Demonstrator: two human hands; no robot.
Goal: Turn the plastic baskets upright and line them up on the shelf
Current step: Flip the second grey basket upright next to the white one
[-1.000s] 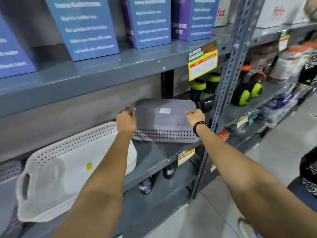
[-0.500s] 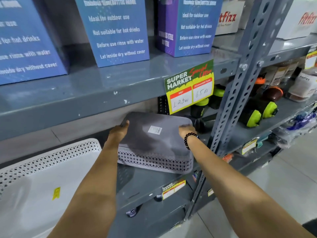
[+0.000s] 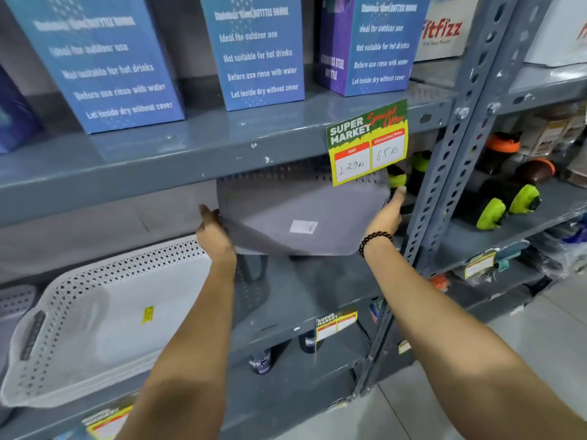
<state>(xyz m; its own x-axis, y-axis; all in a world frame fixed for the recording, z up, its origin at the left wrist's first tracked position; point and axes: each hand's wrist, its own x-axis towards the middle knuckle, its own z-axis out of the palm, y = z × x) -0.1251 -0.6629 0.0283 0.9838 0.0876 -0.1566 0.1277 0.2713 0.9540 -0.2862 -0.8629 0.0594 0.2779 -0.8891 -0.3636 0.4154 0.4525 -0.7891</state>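
Observation:
A grey plastic basket (image 3: 295,214) is lifted off the middle shelf (image 3: 305,296) and tipped, its flat bottom with a white sticker facing me. My left hand (image 3: 214,235) grips its left end and my right hand (image 3: 386,217), with a dark bead bracelet at the wrist, grips its right end. The basket's upper rim is partly hidden behind the upper shelf edge and a price tag. To the left a white perforated basket (image 3: 104,315) sits open side up on the same shelf, leaning slightly over the front edge.
Blue boxes (image 3: 257,52) stand on the upper shelf (image 3: 190,150). A green and yellow price tag (image 3: 367,144) hangs from its edge. A perforated steel upright (image 3: 444,185) stands right of the basket. Black and green bottles (image 3: 495,208) lie beyond it. Another grey basket edge (image 3: 16,300) shows far left.
Both hands have lifted the grey basket off the shelf and rotated it, so its bottom now faces me instead of upward. The view has moved closer to the shelf.

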